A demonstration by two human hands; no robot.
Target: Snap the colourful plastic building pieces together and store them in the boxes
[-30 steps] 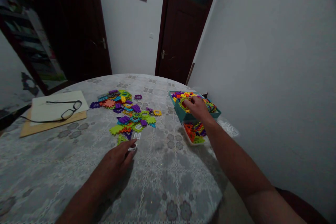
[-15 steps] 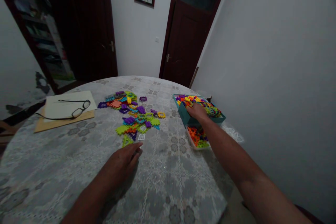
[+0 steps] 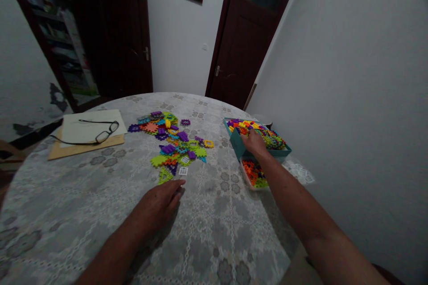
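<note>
My right hand [image 3: 254, 142] reaches into a teal box [image 3: 236, 144] filled with colourful interlocking plastic tiles [image 3: 271, 139]; its fingers lie among the tiles at the box's near edge, and I cannot see whether they grip one. My left hand [image 3: 160, 202] rests palm down on the round, lace-covered table [image 3: 207, 236], fingers loosely spread, holding nothing visible. Just beyond its fingertips lie a green tile [image 3: 163, 176] and a small white grid tile [image 3: 183, 171]. A flat spread of joined and loose tiles [image 3: 170, 142] covers the table's middle.
A clear tray [image 3: 254, 173] of orange and green tiles sits in front of the teal box. Clear plastic pieces [image 3: 299, 170] lie at the table's right edge. Glasses [image 3: 100, 132] rest on papers [image 3: 83, 144] at the left. Dark doors and a wall clock stand behind.
My right hand drew back from the box's middle to its near edge. The left hand stayed flat on the table; the white piece under its fingertips no longer shows. The view tilted up slightly.
</note>
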